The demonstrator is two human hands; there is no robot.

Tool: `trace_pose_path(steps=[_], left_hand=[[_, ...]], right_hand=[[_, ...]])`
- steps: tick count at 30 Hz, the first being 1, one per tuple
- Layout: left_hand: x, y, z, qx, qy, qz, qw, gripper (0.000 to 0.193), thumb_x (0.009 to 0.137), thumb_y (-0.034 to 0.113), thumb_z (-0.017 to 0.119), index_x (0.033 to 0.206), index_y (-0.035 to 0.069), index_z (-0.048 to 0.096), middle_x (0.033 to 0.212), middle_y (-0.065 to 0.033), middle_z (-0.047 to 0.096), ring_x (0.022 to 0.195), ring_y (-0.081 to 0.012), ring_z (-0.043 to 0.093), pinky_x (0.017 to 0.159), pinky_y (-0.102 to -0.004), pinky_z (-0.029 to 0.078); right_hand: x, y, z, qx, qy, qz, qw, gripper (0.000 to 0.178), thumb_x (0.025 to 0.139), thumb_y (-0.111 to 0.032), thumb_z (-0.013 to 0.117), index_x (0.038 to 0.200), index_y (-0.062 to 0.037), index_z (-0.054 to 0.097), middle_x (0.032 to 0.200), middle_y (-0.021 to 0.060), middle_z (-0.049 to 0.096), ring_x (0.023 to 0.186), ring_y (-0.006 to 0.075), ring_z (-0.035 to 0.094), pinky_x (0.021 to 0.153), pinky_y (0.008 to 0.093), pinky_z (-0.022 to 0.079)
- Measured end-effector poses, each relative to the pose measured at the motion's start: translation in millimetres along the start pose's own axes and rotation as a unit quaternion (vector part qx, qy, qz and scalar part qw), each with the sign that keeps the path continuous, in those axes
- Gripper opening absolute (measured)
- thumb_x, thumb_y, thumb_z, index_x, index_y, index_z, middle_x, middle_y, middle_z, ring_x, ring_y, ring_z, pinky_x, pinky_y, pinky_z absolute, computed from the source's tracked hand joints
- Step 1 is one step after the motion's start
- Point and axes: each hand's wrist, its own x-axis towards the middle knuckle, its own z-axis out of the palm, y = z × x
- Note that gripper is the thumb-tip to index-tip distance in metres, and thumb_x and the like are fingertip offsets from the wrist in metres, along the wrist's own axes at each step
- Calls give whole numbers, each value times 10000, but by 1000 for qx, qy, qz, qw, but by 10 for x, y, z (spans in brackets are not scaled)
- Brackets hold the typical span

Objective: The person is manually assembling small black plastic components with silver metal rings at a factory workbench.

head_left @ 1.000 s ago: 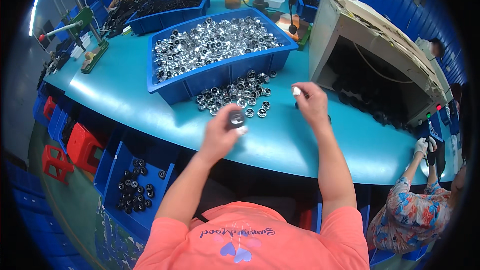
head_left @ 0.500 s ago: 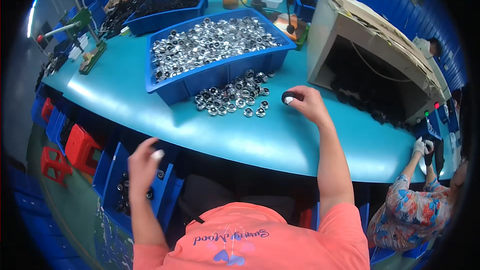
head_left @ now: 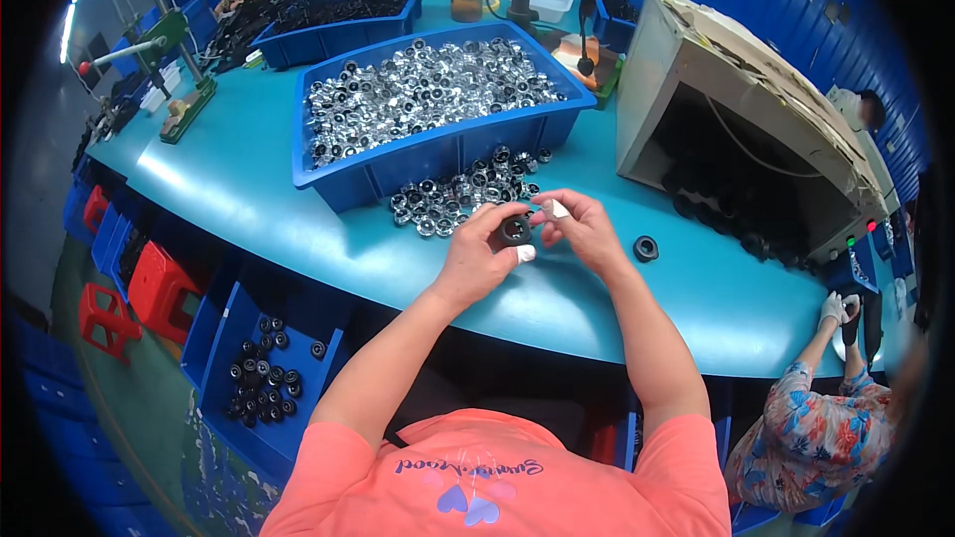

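Note:
Above the table's front part, my left hand (head_left: 477, 257) pinches a black ring-shaped part (head_left: 515, 230) between thumb and fingers. My right hand (head_left: 580, 231) is curled close beside that part, its fingertips drawn together near the rim; anything held in them is too small to make out. White wraps cover a fingertip on each hand. Just beyond my hands lies a loose heap of shiny silver wheel-like parts (head_left: 438, 207) with dark centres. To the right of my right hand a separate black ring (head_left: 646, 249) rests on the teal table (head_left: 398, 273).
Behind the heap stands a blue bin (head_left: 448, 146) full of silver parts. A box-like housing (head_left: 637, 119) with dark pieces inside is at right. Below the left table edge, a blue crate (head_left: 316, 393) holds black-and-silver wheels. A co-worker (head_left: 816, 428) sits at right; red stools (head_left: 164, 293) stand left.
My left hand has come up from over the lower crate to the table and now grips a black ring part. My right hand has moved slightly left; a black ring now lies right of it.

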Motion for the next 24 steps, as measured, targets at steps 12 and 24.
trace_pose_path(steps=[12, 24], left_hand=[[-66, -117, 9, -88, 59, -56, 993, 526, 797, 47, 855, 1266, 42, 617, 1072, -27, 665, 960, -101, 664, 846, -262, 573], [-93, -121, -48, -49, 72, -30, 996, 474, 760, 14, 832, 1198, 61, 659, 1076, -46, 607, 975, -141, 631, 830, -276, 540]], right_hand=[[-14, 86, 203, -393, 43, -150, 906, 332, 750, -77, 798, 1073, -102, 730, 1081, 80, 624, 878, 241, 639, 763, 369, 550], [-48, -64, 232, -285, 86, -140, 944, 278, 775, -71, 790, 1033, -41, 690, 967, 73, 654, 738, 170, 678, 687, 311, 560]])
